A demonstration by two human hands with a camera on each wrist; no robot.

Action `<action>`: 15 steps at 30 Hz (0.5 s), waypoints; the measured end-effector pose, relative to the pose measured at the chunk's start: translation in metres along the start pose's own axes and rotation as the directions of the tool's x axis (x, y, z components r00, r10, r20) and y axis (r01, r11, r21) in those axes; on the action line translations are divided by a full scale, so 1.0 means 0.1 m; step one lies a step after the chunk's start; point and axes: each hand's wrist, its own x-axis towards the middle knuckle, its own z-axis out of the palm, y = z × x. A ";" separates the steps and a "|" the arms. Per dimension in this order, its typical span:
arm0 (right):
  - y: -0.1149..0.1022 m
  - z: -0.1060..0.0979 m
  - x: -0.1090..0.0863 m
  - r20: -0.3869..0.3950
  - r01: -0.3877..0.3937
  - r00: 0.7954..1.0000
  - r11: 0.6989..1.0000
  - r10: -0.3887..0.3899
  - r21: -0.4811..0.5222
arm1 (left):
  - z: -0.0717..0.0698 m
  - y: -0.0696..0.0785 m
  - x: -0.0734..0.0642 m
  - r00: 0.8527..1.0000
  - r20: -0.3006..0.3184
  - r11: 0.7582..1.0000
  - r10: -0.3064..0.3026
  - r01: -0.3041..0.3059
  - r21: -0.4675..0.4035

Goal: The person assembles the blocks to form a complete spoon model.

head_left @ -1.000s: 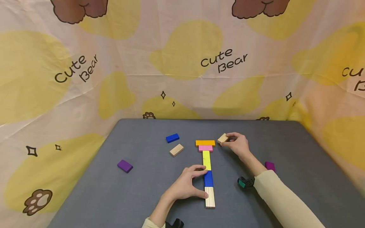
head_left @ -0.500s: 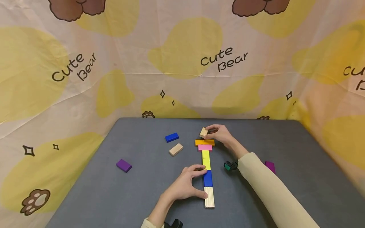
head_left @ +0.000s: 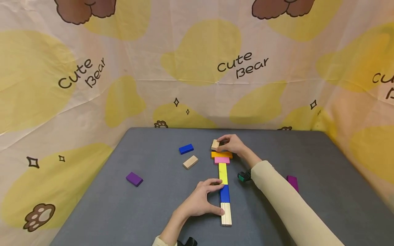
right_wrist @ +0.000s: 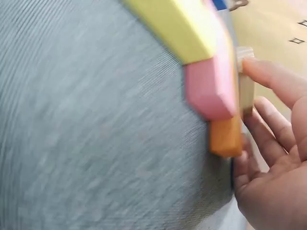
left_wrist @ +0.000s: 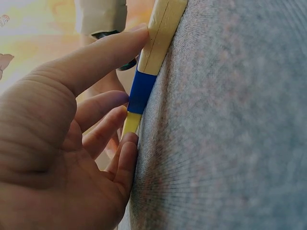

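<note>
My right hand (head_left: 231,143) pinches a plain wooden block (head_left: 215,144) by its end, just behind the left part of an orange block (head_left: 221,155). In the right wrist view the thumb presses on the wooden block (right_wrist: 246,91). A pink block (head_left: 222,160) lies in front of the orange one. From it a line runs toward me: a yellow block (head_left: 223,173), a blue block (head_left: 224,193), then another wooden block (head_left: 226,214). My left hand (head_left: 200,198) rests along this line's left side, thumb at the near wooden block and fingertips by the yellow and blue ones.
On the grey table (head_left: 101,212) left of the line lie a loose blue block (head_left: 186,149), a loose wooden block (head_left: 190,162) and a purple block (head_left: 134,179). A magenta block (head_left: 292,183) is partly covered by the right sleeve (head_left: 286,198). A patterned curtain (head_left: 197,51) stands behind.
My right hand has carried the wooden block leftward from right of the orange block to behind it, turning it. My left hand stays in place along the line.
</note>
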 end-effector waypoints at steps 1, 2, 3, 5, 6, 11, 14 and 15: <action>0.01 0.00 0.01 0.007 -0.003 1.000 1.000 0.003 -0.007 | 0.00 0.00 0.00 1.000 0.000 1.000 -0.002 0.002 0.000; 0.01 0.00 0.01 0.010 -0.004 1.000 1.000 0.004 -0.015 | 0.00 0.00 0.00 1.000 0.001 1.000 -0.003 0.003 -0.001; 0.02 0.01 0.01 0.010 -0.003 1.000 1.000 0.003 -0.018 | 0.00 0.01 0.00 1.000 0.001 1.000 -0.004 0.004 -0.001; 0.03 0.01 0.01 -0.004 -0.005 1.000 1.000 0.005 -0.016 | 0.00 0.01 0.01 1.000 0.002 1.000 -0.002 0.002 0.000; 0.03 0.02 0.01 -0.016 -0.007 1.000 1.000 0.007 -0.009 | 0.00 0.01 0.01 1.000 0.004 1.000 -0.002 0.002 0.001; 0.00 0.09 0.01 -0.066 -0.009 0.998 1.000 0.008 -0.008 | 0.00 0.01 0.00 1.000 0.003 1.000 -0.001 0.001 0.007; -0.01 0.13 0.01 -0.088 -0.016 0.996 1.000 0.014 -0.019 | 0.00 0.02 0.00 1.000 0.004 1.000 -0.004 0.004 0.012; -0.02 0.15 0.01 -0.090 -0.019 0.996 1.000 0.017 -0.021 | 0.00 0.02 0.00 1.000 0.004 1.000 -0.008 0.008 0.012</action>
